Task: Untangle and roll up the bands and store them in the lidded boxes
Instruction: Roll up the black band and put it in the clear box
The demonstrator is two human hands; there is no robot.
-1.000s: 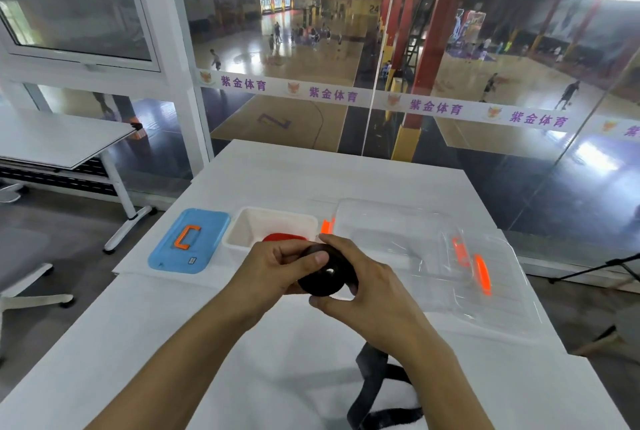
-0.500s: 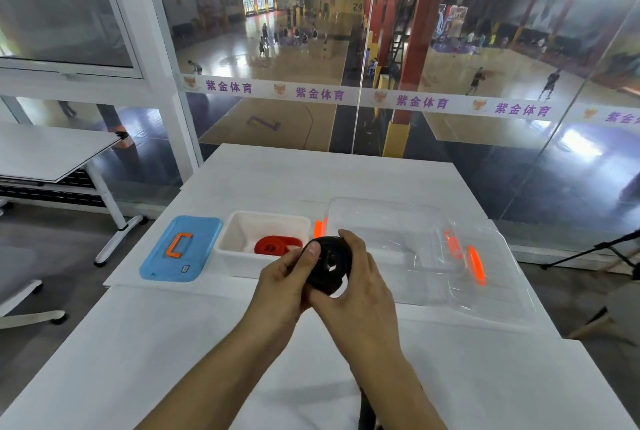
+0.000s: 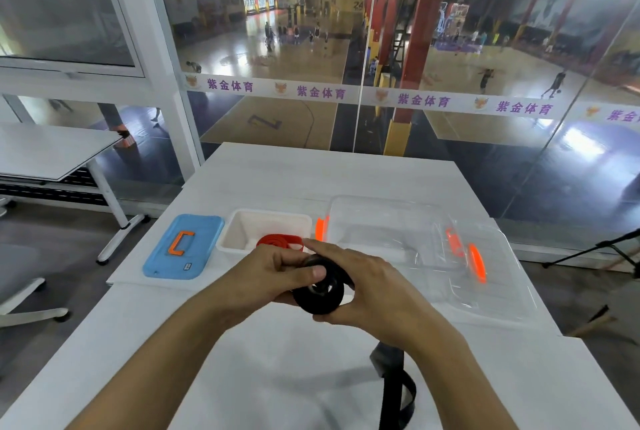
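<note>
**Black band rolled tighter, tail trailing**

Since the earlier frame the coil had grown and turned between the hands, and the loose tail had come back into view at the bottom edge; the boxes had not shifted.

Both hands met over the near part of the white table [image 3: 346,180]. The left hand [image 3: 266,273] had its fingers curled shut around the left side of the black band [image 3: 320,292], thumb pressed flat on the face of the coil — likely to keep the wound turns from springing loose. The right hand [image 3: 367,286] was closed on the far and right side of the same coil, fingers wrapped over its top edge, which looked suited to turning it and feeding on more strap. The roll was held above the table, not resting on it.

From under the right wrist the unrolled tail [image 3: 398,391] ran down toward the person and twisted into a loop, so rolling seemed only partly done.

Beyond the hands, the small white box [image 3: 242,232] stood open with a rolled red band [image 3: 280,242] already in it, its blue lid [image 3: 183,246] lying just beside it on the left. To the right sat the clear box [image 3: 388,221], open too, with its clear lid [image 3: 491,277] alongside — open, presumably, so the finished roll could go straight in.
</note>
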